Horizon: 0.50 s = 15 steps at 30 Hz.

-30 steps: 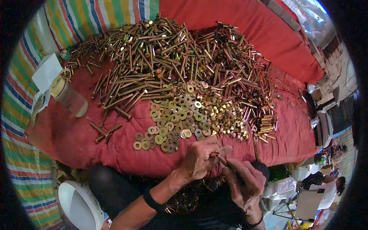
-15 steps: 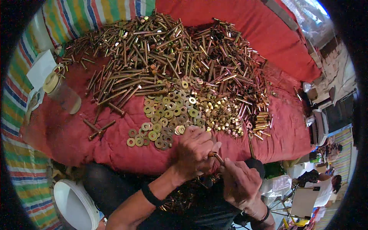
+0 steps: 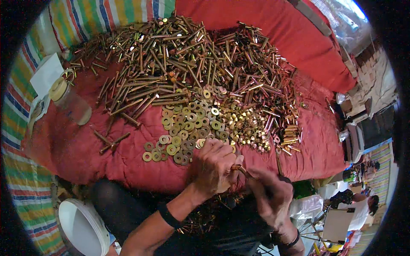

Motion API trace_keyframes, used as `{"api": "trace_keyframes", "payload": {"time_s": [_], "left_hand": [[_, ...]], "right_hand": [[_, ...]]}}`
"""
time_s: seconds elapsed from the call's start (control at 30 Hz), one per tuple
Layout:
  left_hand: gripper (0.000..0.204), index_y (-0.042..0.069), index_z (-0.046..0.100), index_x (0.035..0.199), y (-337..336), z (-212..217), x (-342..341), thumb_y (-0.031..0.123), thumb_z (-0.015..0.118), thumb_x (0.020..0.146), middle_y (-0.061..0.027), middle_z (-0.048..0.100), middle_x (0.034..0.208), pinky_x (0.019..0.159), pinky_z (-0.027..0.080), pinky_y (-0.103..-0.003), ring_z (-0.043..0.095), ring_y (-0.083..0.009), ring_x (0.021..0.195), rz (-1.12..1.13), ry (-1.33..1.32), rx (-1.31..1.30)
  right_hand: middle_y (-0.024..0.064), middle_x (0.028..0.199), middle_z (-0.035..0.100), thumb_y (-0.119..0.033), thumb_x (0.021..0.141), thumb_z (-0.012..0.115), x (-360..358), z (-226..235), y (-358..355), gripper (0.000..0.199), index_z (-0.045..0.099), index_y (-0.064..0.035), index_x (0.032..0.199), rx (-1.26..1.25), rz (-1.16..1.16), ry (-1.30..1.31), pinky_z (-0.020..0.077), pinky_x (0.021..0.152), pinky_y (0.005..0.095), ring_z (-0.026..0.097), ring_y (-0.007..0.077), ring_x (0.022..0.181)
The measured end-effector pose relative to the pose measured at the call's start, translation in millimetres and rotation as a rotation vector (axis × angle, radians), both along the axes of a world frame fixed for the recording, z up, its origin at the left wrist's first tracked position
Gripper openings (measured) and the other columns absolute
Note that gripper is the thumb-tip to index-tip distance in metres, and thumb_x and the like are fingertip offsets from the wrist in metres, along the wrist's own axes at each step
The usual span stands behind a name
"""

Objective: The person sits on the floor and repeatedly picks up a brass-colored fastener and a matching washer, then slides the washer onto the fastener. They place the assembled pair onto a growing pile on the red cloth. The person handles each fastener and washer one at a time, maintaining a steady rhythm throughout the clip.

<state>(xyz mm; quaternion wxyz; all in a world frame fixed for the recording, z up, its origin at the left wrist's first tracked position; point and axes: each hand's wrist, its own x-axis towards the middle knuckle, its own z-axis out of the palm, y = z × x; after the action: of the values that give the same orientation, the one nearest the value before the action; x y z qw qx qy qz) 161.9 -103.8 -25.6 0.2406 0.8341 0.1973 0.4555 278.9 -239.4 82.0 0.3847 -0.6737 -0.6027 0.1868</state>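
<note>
One slim, copper-coloured metal rod (image 3: 242,171) sits between our two hands, seen against the near side of the red quilted cloth (image 3: 130,170). Our bare left hand (image 3: 215,166) has its thumb and fingers pinched around the upper-left end. Our bare right hand (image 3: 273,196) is at the lower-right end, but its fingers are blurred, so we cannot tell whether they grip the rod or stand just off it.

To handle it well, in our judgement, we should let the left pinch serve as a firm anchor and leave the finer work to the right fingertips. We should bring the right fingers in along the rod's own line, since a sideways push could tip it out of the pinch. Light pressure should do; smooth metal may slip if squeezed at an angle.

The long axis runs slantwise, from the left fingers down and rightward toward our right palm. The bare end points to the lower right, back toward us; the other end is hidden in the left fingers, so we cannot tell its shape. Flat brass-coloured ring washers (image 3: 188,128) lie just beyond our left knuckles.
</note>
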Motion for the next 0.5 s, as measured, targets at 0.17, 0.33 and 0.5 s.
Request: {"api": "trace_keyframes", "payload": {"time_s": [0.17, 0.33, 0.5], "left_hand": [[0.033, 0.006, 0.051, 0.062, -1, -4, 5, 0.022, 0.064, 0.087, -0.0117, 0.051, 0.073, 0.075, 0.042, -0.046, 0.056, -0.0327, 0.074, -0.013, -0.083, -0.008], [0.031, 0.006, 0.051, 0.063, -3, -9, 10, 0.025, 0.065, 0.083, -0.0116, 0.05, 0.073, 0.075, 0.042, -0.047, 0.055, -0.0333, 0.075, -0.018, -0.131, 0.028], [0.028, 0.006, 0.055, 0.065, -1, -11, 8, 0.026, 0.065, 0.082, -0.0115, 0.052, 0.074, 0.077, 0.043, -0.047, 0.057, -0.0333, 0.077, -0.024, -0.137, 0.033]], "right_hand": [[0.0121, 0.097, 0.067, -0.002, 0.067, 0.071, 17, -5, -7, 0.07, 0.058, 0.0104, 0.135, 0.157, 0.348, -0.627, 0.0552, 0.054, 0.0345, 0.068, 0.0237, 0.071], [0.0117, 0.093, 0.067, -0.003, 0.073, 0.073, 15, -6, -16, 0.063, 0.062, 0.0058, 0.134, 0.035, 0.225, -0.465, 0.0536, 0.056, 0.0305, 0.067, 0.0236, 0.069], [0.0102, 0.074, 0.069, -0.001, 0.092, 0.069, -10, -10, -6, 0.021, 0.073, 0.0022, 0.112, 0.021, -0.143, 0.161, 0.0412, 0.049, 0.0261, 0.06, 0.0125, 0.054]]}}
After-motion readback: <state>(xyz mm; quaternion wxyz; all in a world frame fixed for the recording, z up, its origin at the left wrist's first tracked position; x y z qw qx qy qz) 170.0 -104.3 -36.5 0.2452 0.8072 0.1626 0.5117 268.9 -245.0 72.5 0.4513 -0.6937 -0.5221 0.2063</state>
